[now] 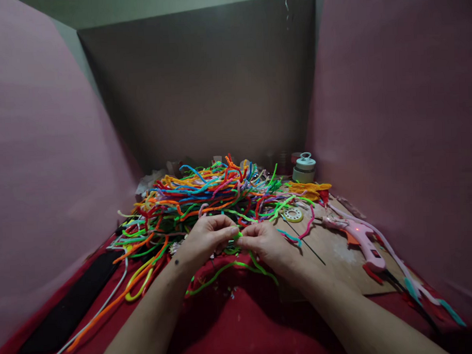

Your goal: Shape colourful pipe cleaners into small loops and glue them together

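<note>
My left hand [210,239] and my right hand [270,244] meet at the middle of the view, fingertips pinched together. Between them is a bright green pipe cleaner [239,236], mostly hidden by the fingers. Another length of green pipe cleaner [219,272] curves below the hands over the red cloth; whether it joins the held piece I cannot tell. Right behind the hands rises a large tangled heap of pipe cleaners [205,186] in orange, blue, red, green and other colours.
A pink glue gun [356,233] with a lit orange light lies on a brown board [340,266] at the right. Near it are a roll of tape [293,214] and a pale green container [304,169]. A black flat object [70,304] and a white cable [105,308] lie left.
</note>
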